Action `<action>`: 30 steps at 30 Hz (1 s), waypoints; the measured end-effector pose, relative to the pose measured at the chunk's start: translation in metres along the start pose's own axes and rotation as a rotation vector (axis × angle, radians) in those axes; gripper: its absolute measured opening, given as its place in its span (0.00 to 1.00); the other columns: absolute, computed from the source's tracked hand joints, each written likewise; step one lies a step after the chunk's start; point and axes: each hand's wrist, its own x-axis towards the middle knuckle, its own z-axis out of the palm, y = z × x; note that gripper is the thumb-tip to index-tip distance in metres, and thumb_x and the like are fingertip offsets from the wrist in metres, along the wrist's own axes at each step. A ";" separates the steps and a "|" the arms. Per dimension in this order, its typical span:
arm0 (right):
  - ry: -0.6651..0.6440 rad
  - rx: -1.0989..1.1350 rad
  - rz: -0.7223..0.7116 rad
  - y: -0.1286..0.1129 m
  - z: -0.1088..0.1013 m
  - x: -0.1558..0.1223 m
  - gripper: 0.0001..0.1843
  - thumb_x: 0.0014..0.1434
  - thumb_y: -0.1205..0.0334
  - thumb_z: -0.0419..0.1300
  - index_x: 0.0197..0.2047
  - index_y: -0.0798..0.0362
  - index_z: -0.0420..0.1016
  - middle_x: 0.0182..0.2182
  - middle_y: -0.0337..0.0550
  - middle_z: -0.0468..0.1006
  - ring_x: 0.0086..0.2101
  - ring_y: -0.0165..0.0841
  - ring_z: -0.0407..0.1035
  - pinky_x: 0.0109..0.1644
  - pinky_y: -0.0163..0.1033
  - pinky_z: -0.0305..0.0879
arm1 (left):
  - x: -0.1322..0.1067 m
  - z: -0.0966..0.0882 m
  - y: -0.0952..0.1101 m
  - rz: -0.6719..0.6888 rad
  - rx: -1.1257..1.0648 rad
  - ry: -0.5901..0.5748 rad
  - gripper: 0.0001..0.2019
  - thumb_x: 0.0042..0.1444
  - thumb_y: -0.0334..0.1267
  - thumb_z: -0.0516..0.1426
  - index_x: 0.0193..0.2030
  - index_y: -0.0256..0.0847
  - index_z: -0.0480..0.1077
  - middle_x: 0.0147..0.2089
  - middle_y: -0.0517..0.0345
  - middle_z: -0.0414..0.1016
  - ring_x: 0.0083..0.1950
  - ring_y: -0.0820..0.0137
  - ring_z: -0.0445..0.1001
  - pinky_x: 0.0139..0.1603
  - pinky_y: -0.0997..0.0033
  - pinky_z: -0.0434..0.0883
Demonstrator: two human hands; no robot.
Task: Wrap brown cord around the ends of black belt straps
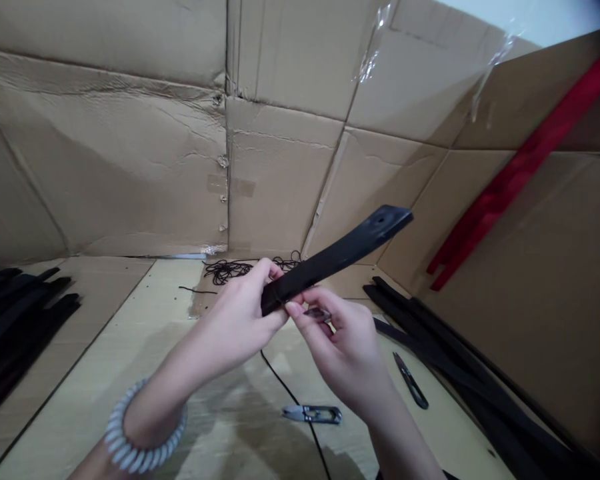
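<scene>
A long flat black strip (337, 257) with a small hole near its far end is held up at a slant above the table. My left hand (237, 317) is closed around its near end. Against the strip's lower edge, my right hand (347, 340) pinches with thumb and forefinger. A small dark, shiny object (317, 313) shows between those right fingers; its kind is unclear. Below the hands, a black cord (280, 381) runs down the table and passes by a pair of thread snips (313, 414). A second pair of snips (411, 381) lies farther right.
Cardboard walls (285, 180) rise behind the wooden table (145, 373). Tangled black cord (229, 270) lies at the back. Black strips are piled at left (17, 320) and right (460, 360). A red strip (520, 170) is against the right wall.
</scene>
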 end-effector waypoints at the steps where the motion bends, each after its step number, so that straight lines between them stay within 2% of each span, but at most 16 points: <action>1: -0.013 0.054 0.017 0.001 -0.001 0.000 0.05 0.58 0.68 0.58 0.31 0.53 0.73 0.22 0.37 0.75 0.21 0.26 0.63 0.23 0.31 0.56 | -0.001 -0.002 -0.001 0.019 -0.099 -0.036 0.10 0.53 0.33 0.56 0.39 0.44 0.59 0.35 0.62 0.69 0.36 0.69 0.68 0.37 0.70 0.63; 4: -0.022 0.178 0.034 0.002 -0.005 0.000 0.04 0.57 0.68 0.60 0.30 0.53 0.73 0.22 0.36 0.74 0.20 0.25 0.62 0.21 0.29 0.56 | -0.004 -0.008 -0.003 0.058 -0.302 -0.165 0.11 0.54 0.35 0.57 0.41 0.44 0.58 0.38 0.62 0.65 0.37 0.71 0.66 0.37 0.72 0.64; 7: -0.012 0.251 0.044 -0.002 -0.009 0.001 0.05 0.57 0.69 0.60 0.29 0.53 0.72 0.19 0.33 0.70 0.19 0.23 0.59 0.20 0.28 0.54 | -0.007 -0.009 -0.005 0.028 -0.467 -0.286 0.09 0.60 0.40 0.54 0.45 0.45 0.59 0.39 0.61 0.64 0.31 0.75 0.60 0.31 0.73 0.61; 9: 0.003 0.290 0.052 -0.004 -0.012 0.003 0.06 0.56 0.68 0.61 0.28 0.53 0.71 0.18 0.32 0.67 0.18 0.22 0.58 0.19 0.27 0.53 | -0.007 -0.005 -0.005 0.017 -0.511 -0.258 0.09 0.63 0.44 0.52 0.47 0.45 0.60 0.40 0.61 0.64 0.30 0.75 0.60 0.31 0.72 0.62; 12: 0.067 0.333 0.095 -0.003 -0.014 0.005 0.08 0.56 0.65 0.62 0.26 0.53 0.70 0.16 0.31 0.63 0.16 0.22 0.55 0.17 0.27 0.51 | -0.009 0.007 -0.002 0.091 -0.498 -0.167 0.11 0.66 0.47 0.51 0.47 0.44 0.63 0.41 0.60 0.66 0.34 0.73 0.66 0.37 0.70 0.65; 14: 0.122 0.353 0.128 -0.001 -0.014 0.006 0.09 0.54 0.63 0.64 0.26 0.53 0.69 0.17 0.31 0.62 0.16 0.22 0.54 0.17 0.27 0.51 | -0.011 0.014 0.002 0.113 -0.527 -0.158 0.11 0.67 0.47 0.49 0.46 0.43 0.65 0.37 0.61 0.68 0.34 0.73 0.68 0.39 0.69 0.65; 18: 0.195 0.357 0.175 0.002 -0.016 0.007 0.12 0.48 0.60 0.69 0.26 0.53 0.68 0.16 0.29 0.59 0.17 0.22 0.52 0.18 0.28 0.52 | -0.014 0.022 0.012 0.059 -0.582 -0.119 0.16 0.68 0.50 0.45 0.43 0.42 0.67 0.28 0.62 0.70 0.31 0.73 0.69 0.36 0.71 0.64; 22: 0.162 0.394 0.170 0.000 -0.018 0.008 0.11 0.51 0.61 0.67 0.24 0.53 0.69 0.17 0.32 0.64 0.16 0.22 0.56 0.17 0.28 0.55 | -0.014 0.022 0.017 -0.002 -0.526 -0.057 0.17 0.68 0.49 0.46 0.35 0.41 0.67 0.25 0.62 0.72 0.29 0.74 0.67 0.33 0.73 0.62; 25: 0.131 0.427 0.165 -0.001 -0.019 0.010 0.11 0.51 0.61 0.67 0.24 0.52 0.69 0.18 0.33 0.66 0.16 0.23 0.59 0.17 0.28 0.57 | -0.014 0.022 0.017 -0.019 -0.526 -0.062 0.16 0.68 0.47 0.47 0.37 0.41 0.69 0.26 0.61 0.72 0.30 0.74 0.67 0.31 0.74 0.61; 30: 0.122 0.376 0.198 0.004 -0.020 0.007 0.16 0.52 0.60 0.67 0.24 0.53 0.63 0.19 0.31 0.62 0.18 0.22 0.56 0.19 0.28 0.56 | -0.014 0.025 0.014 -0.004 -0.571 -0.096 0.14 0.66 0.49 0.51 0.40 0.40 0.70 0.25 0.63 0.71 0.27 0.76 0.66 0.28 0.76 0.60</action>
